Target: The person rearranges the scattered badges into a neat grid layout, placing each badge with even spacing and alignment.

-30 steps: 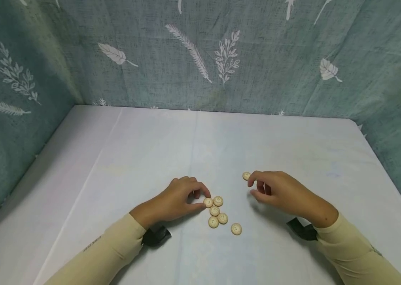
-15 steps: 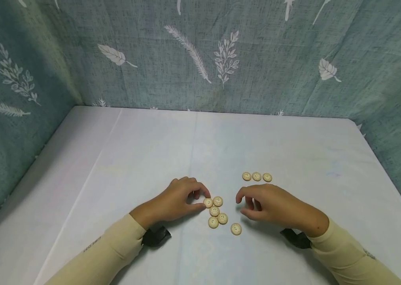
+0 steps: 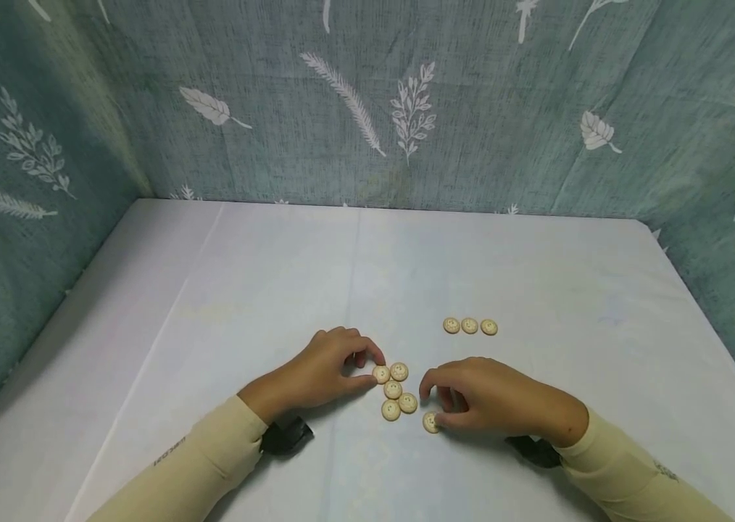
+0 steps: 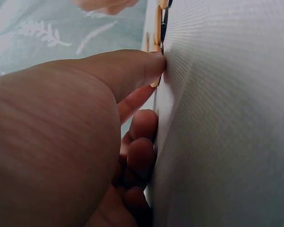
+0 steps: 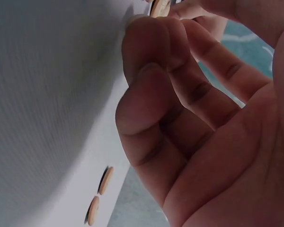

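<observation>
Wht cloth [image 3: 243, 283], rnd tan btns [image 3: 393, 390]

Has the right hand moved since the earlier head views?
Yes: the right hand has moved leftward and nearer the camera, away from the row of three buttons.

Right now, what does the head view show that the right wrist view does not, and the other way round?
Only the head view shows both cream sleeves, all of the three-button row and the whole five-button cluster.

Only the right wrist view shows the creased palm of the right hand.

Both show the right hand, some buttons, the white cloth and the green fabric.
</observation>
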Action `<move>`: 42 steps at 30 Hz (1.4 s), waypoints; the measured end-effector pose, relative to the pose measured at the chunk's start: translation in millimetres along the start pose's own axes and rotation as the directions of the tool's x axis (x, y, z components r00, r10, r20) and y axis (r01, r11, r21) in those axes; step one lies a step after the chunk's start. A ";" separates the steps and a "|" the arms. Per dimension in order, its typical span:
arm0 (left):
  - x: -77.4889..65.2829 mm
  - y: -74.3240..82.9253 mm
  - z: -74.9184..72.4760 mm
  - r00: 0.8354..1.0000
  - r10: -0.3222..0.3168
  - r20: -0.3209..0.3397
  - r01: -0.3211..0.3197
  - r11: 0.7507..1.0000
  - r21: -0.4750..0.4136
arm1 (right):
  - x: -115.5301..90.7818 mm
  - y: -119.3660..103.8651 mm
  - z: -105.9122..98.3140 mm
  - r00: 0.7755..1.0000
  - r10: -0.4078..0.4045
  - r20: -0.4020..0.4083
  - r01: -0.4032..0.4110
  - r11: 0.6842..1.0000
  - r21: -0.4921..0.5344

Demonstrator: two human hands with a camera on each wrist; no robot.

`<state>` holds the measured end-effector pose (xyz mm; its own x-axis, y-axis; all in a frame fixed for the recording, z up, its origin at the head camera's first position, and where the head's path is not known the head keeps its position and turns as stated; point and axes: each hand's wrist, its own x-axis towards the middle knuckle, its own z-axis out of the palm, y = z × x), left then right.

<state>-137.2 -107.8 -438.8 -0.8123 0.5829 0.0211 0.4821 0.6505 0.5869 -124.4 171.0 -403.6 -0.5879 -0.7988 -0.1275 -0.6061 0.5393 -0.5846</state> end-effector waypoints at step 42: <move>-1.5 1.7 0.4 1.000 -0.004 -0.005 0.003 1.000 -0.015 | 1.2 0.9 10.1 0.998 -0.002 0.065 0.003 1.000 -0.017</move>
<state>-135.1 -107.4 -438.2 -0.8156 0.5782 0.0231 0.4744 0.6453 0.5988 -120.2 167.8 -412.4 -0.5510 -0.8153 -0.1779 -0.6171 0.5415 -0.5709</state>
